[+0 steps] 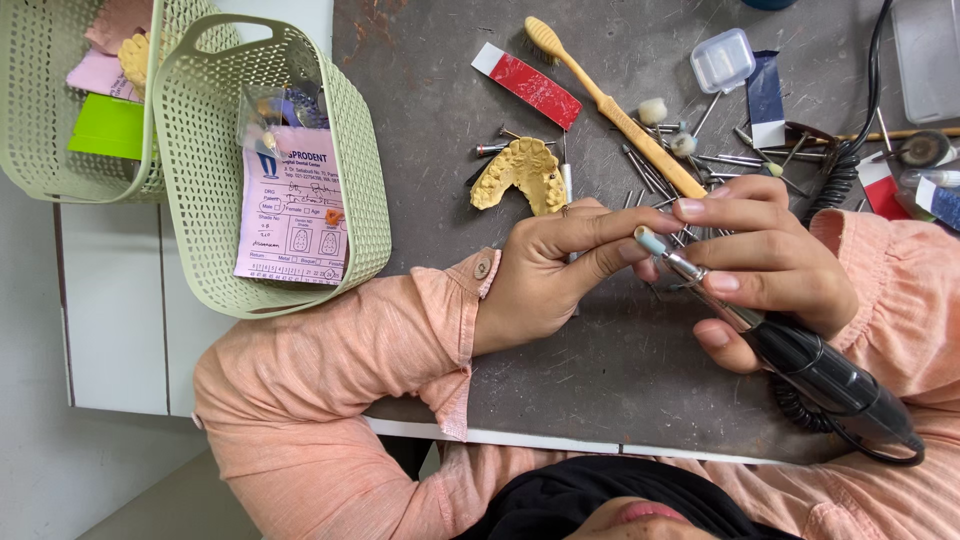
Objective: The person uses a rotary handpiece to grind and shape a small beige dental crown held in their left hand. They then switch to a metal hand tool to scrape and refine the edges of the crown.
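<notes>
We see the right hand (pixel 765 265) closed around the rigid, slim handpiece (pixel 800 365); the left hand (pixel 550 275) pinches its small tip (pixel 650 241). The brittle dental cast (pixel 522 175) lies at eleven o'clock on the counter (pixel 600 390).

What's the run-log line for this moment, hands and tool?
left hand: pinching handpiece tip | right hand: gripping black handpiece | yellow dental cast: on table, untouched | green basket: at left
</notes>
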